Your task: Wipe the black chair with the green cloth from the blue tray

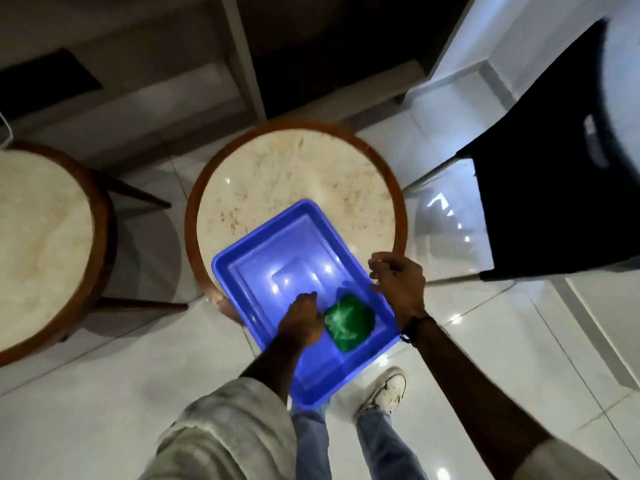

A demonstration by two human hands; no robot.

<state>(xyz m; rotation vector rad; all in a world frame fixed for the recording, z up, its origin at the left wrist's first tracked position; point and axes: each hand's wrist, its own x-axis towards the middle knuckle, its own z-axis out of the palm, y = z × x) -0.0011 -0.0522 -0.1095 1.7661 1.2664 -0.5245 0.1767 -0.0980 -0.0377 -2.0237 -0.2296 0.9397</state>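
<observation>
The blue tray [263, 271] is seen on the near edge of a round marble table [294, 174], partly hanging over the white floor [104, 393]. The green cloth [349, 322] lies crumpled inside the tray, at its right side. The left hand [303, 318] is placed in the tray, touching the cloth; whether its fingers are pinching it cannot be told. The right hand [398, 282] is held at the tray's right rim, fingers loosely curled. The black chair [547, 188] stands far right.
</observation>
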